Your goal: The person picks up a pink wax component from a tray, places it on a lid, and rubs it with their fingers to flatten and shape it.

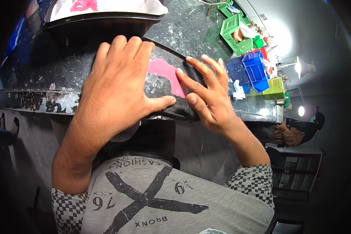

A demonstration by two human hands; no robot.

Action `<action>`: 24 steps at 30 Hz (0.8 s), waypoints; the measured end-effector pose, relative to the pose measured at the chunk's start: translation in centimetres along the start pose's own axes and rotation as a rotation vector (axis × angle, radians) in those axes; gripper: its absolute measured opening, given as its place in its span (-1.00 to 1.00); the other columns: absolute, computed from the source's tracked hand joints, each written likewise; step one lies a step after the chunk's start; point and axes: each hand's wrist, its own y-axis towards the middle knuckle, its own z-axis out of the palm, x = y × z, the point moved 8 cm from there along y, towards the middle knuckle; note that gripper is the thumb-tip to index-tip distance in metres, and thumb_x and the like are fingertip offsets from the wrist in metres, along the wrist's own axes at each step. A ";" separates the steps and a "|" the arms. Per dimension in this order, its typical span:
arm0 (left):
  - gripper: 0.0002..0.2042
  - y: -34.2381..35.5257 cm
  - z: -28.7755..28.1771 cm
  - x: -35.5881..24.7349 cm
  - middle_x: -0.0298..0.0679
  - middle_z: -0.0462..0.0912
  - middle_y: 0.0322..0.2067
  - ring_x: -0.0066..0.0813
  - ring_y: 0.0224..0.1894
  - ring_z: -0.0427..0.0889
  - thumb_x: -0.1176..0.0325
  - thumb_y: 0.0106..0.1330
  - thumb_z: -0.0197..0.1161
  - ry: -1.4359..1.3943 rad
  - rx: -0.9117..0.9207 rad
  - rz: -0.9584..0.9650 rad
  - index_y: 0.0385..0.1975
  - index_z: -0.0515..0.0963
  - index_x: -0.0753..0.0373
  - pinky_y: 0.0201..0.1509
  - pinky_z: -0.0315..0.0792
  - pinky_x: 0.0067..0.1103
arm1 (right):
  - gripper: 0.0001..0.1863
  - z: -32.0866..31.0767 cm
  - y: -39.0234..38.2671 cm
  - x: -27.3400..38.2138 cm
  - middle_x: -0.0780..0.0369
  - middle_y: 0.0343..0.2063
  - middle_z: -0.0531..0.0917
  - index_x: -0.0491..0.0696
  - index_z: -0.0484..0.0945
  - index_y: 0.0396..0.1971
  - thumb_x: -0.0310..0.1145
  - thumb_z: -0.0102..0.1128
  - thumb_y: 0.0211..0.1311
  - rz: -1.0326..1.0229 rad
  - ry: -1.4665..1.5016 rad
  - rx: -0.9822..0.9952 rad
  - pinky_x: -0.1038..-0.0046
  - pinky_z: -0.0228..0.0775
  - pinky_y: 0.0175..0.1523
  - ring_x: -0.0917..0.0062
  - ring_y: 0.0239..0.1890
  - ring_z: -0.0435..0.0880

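A flat, curved pink sheet (165, 70), soft-looking and smooth, lies on a black surface (160, 87) near the bench's front edge. My left hand (119, 78) rests palm down just left of it, fingers stretched forward and thumb out toward the sheet's lower end. What lies under that palm is hidden. On the other side, my right hand (210, 87) has its fingers spread. Its index fingertip touches the sheet's right part, and the thumb is close by the lower right end. Neither hand grips anything that I can see.
Beyond my left hand stands a black tray (105, 16) lined with white, holding a pink piece (84, 4). Green bins (238, 35), a blue bin (255, 72) and a yellow-green box (273, 89) line the bench at right. Lit lamps (298, 67) and another person (296, 132) are farther right.
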 end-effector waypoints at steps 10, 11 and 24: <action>-0.25 0.3 -0.3 0.1 -0.15 0.57 -0.14 -0.17 -0.03 0.48 -0.11 0.03 0.62 -0.001 -0.049 -0.012 0.10 0.61 0.35 0.15 0.36 -0.33 | -0.52 -1.3 -0.9 -3.2 0.11 0.19 0.61 -0.01 0.62 0.30 -0.26 0.35 0.42 0.269 0.158 -0.347 0.09 0.17 0.50 0.17 0.27 0.53; -0.34 0.4 -0.5 0.1 -0.15 0.58 -0.18 -0.19 -0.06 0.49 -0.07 0.12 0.59 -0.024 -0.057 -0.020 0.04 0.64 0.37 0.12 0.38 -0.34 | -0.54 -1.0 -1.5 -3.5 0.11 0.17 0.62 -0.01 0.65 0.26 -0.30 0.37 0.39 0.307 0.186 -0.421 0.12 0.24 0.44 0.19 0.23 0.55; -0.44 -26.4 11.6 3.7 -0.03 0.49 0.40 0.06 0.44 0.41 -0.02 0.51 0.21 -0.539 0.899 -0.450 0.40 0.52 0.14 0.52 0.16 -0.04 | -0.43 11.5 -7.3 11.0 0.03 -0.06 0.72 -0.11 0.34 0.45 -0.36 0.19 0.52 -0.063 1.224 -0.218 0.21 0.56 0.13 0.09 -0.02 0.70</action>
